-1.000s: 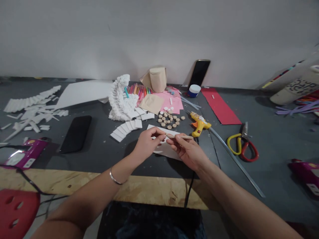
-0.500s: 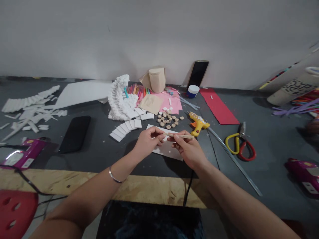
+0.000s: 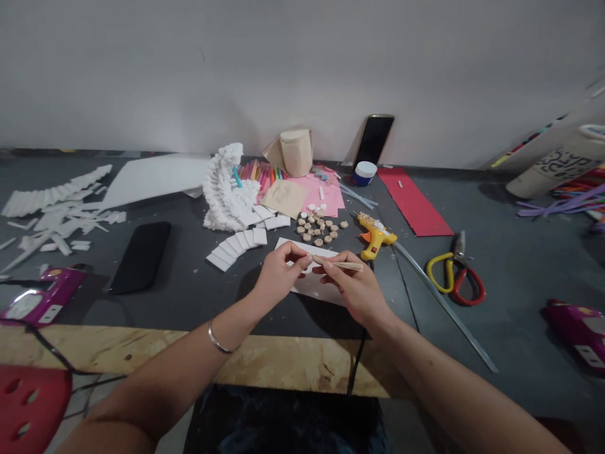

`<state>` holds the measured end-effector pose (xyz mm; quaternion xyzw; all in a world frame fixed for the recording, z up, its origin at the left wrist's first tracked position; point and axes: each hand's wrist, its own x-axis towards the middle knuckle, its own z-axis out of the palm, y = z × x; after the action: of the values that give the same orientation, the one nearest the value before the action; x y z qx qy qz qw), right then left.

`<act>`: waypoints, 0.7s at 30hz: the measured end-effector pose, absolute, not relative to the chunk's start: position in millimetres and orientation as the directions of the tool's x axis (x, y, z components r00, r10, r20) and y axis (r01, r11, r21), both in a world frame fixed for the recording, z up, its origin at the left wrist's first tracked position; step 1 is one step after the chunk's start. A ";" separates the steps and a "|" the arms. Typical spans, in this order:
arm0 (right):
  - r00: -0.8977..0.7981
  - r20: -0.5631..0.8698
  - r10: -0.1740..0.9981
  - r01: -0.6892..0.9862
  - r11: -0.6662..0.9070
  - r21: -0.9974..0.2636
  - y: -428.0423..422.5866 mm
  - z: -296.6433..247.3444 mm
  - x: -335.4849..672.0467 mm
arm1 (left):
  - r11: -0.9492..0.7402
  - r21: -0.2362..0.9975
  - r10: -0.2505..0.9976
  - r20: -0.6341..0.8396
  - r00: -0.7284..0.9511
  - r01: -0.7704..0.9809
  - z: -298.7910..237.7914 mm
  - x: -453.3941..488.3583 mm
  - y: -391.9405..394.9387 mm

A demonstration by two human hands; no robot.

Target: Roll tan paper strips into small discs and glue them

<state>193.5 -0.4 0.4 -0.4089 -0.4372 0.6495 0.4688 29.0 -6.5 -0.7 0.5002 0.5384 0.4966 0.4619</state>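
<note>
Between my two hands runs a thin strip of tan paper [image 3: 347,265]. My left hand [image 3: 282,270] pinches its left end, where it looks rolled up small. The fingers of my right hand [image 3: 352,284] are closed on the strip's length, and its free end sticks out to the right. Under both hands lies a white board [image 3: 314,287], partly covered by them. Just beyond it is a cluster of small tan paper coils [image 3: 321,228], several of them. A yellow hot glue gun [image 3: 377,241] lies right of the coils.
White square tiles [image 3: 231,251] and a black phone [image 3: 142,257] lie to the left. Red-and-yellow-handled pliers [image 3: 454,271], a clear glue stick [image 3: 444,309] and red paper [image 3: 416,202] are at right. A white fluffy structure [image 3: 227,189] and a tan paper roll [image 3: 297,153] stand behind.
My right hand has shifted slightly left toward my left hand, and the strip's free end has dipped a little. Both hands keep their hold. The view has moved slightly.
</note>
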 end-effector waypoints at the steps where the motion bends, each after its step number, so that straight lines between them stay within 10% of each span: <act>1: -0.221 -0.101 0.970 -0.223 -0.151 -0.963 0.1 -0.4 194.2 | 0.002 0.996 0.998 0.004 -0.067 0.086 -0.7 28.9 -6.2; 21: -0.213 -0.106 0.971 -0.263 -0.161 -0.951 -0.1 1.5 195.0 | -0.143 0.949 0.988 0.154 -0.015 0.280 10.1 24.1 -9.2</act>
<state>195.0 -0.1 1.5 -0.4059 -0.4365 0.6449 0.4783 24.1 -9.2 10.1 0.5923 0.5352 0.4700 0.3767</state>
